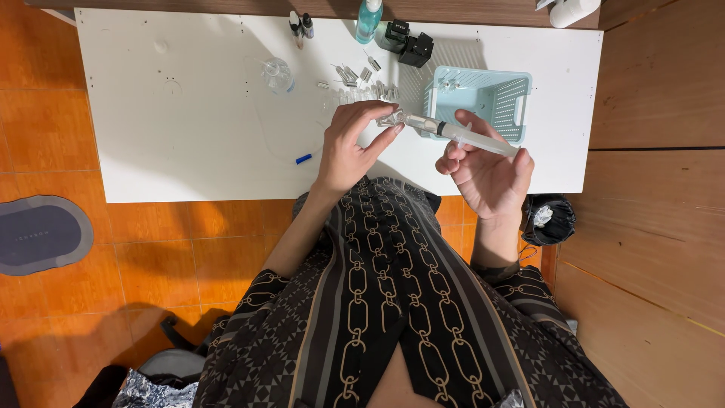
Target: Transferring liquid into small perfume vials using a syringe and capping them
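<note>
Left hand: the left hand [349, 147] is raised over the near edge of the worktop [189, 136], its fingertips pinched shut on a small clear vial [390, 118].
Right hand: the right hand [487, 170] is palm up, fingers curled closed round the barrel of a clear syringe [464, 136].
Syringe: lies nearly level between the two hands, its tip pointing toward the left hand and meeting the small clear vial; a dark band shows on the barrel near that end.
Small clear vial: held in the air just above the worktop, in front of the basket, touching the syringe tip.
Basket: a pale blue slotted basket [483, 98] stands on the worktop just behind the syringe, to the person's right.
Loose vials: a scatter of small clear vials [355, 75] lies on the worktop behind the left hand.
Far edge: a blue-green bottle [368, 19], two small dropper bottles [300, 25] and a dark block [411, 45] stand in a row.
Other things: a clear round jar [278, 75] with thin tubing, and a small blue cap [303, 159] near the left wrist.
Floor: orange tiles, with a grey oval mat [41, 233] to the left.
</note>
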